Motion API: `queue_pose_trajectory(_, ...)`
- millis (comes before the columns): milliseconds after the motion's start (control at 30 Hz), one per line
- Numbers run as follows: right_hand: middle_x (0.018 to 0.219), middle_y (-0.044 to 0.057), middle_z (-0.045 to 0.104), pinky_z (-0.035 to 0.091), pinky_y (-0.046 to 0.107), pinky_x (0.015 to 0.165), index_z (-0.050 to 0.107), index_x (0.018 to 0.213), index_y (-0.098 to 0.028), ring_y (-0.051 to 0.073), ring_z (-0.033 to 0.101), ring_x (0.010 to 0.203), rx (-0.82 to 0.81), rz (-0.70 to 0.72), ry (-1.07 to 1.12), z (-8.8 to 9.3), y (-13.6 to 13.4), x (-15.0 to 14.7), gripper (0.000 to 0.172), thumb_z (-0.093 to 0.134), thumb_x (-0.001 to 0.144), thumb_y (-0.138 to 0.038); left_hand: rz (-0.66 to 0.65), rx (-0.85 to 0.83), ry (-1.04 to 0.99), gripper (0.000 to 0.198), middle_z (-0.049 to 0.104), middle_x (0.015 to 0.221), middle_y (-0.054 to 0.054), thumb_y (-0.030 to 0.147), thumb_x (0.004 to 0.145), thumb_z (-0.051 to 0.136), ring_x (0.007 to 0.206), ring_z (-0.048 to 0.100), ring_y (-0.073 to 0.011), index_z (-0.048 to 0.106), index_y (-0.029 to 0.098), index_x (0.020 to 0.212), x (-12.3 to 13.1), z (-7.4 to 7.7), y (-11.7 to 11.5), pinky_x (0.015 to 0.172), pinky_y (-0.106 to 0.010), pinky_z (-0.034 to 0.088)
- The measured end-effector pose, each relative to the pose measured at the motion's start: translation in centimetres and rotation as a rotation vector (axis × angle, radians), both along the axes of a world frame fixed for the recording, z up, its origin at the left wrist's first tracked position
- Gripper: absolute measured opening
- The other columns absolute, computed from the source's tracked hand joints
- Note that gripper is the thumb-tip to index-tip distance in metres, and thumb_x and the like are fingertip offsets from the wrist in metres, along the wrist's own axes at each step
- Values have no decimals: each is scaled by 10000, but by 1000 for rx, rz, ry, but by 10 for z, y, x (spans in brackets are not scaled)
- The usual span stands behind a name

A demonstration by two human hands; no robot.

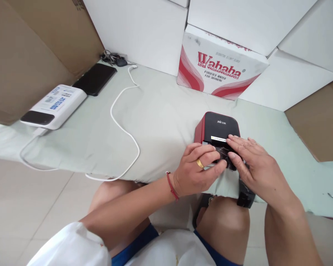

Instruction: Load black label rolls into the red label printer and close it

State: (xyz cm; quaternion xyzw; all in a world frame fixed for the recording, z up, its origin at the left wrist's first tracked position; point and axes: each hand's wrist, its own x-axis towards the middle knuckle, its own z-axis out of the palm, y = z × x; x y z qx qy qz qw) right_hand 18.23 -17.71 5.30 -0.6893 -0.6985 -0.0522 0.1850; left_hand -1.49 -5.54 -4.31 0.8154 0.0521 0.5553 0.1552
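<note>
Left hand point(199, 166) at four o'clock, fingers curled, grip unclear; right hand point(256, 166), fingers laid straight, both touching a smooth, round-cornered, black-topped red box point(218, 128) at three. Beyond, toward one: white-and-red cardboard carton point(222, 70).

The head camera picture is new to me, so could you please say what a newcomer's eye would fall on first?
Probably the red-and-white water carton with its big lettering, at the back of the table. Next come the left hand, with a gold ring, and the right hand, both at the near side of a black-and-red machine. A white power bank lies at the table's left.
</note>
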Motion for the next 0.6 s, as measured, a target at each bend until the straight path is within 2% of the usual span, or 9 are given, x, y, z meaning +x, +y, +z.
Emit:
queue_pose_trajectory(133,1601,121,791,588,629,1334,777,1551,-237,324,784,1484,-1,-5,-10,-5,-2,1,408,580,1224,-382,-21,-104,-11,445,895,1331,-104,368,1181,579,1306,819,-263,653,254,1605,1,11,15,1147,-448,560)
queue_pose_trajectory(200,1601,120,789,599,627,1326,779,1549,-233,326,783,1484,12,-10,-14,-6,-1,0,408,582,1225,-383,6,-220,35,442,900,1357,-108,369,1228,482,1287,832,-247,640,249,1623,0,15,22,1194,-458,523)
queue_pose_trajectory(300,1619,95,778,601,625,1329,770,1570,-265,319,773,1498,23,-29,13,-9,-3,-1,404,588,1222,-360,-16,-364,83,439,930,1255,-82,361,1261,409,1241,847,-226,674,247,1593,-3,17,28,1215,-460,496)
queue_pose_trajectory(400,1604,59,791,606,614,1327,780,1564,-326,305,775,1497,46,-48,90,-17,-5,-2,396,606,1208,-314,-68,-436,92,461,944,1177,-81,419,1271,391,1211,853,-246,731,252,1534,-6,18,31,1124,-467,537)
queue_pose_trajectory(500,1585,60,805,641,590,1290,789,1559,-330,302,780,1492,103,-59,171,-26,-6,-4,406,624,1192,-279,-109,-480,86,450,945,1151,-80,421,1267,404,1164,848,-253,769,265,1480,-8,20,35,1082,-478,550)
queue_pose_trajectory(600,1527,67,840,660,592,1265,830,1505,-331,314,791,1475,168,-98,258,-33,-2,-8,380,637,1182,-275,-194,-521,109,377,930,1167,-77,361,1219,526,1157,820,-258,760,285,1504,-10,19,41,1086,-474,579)
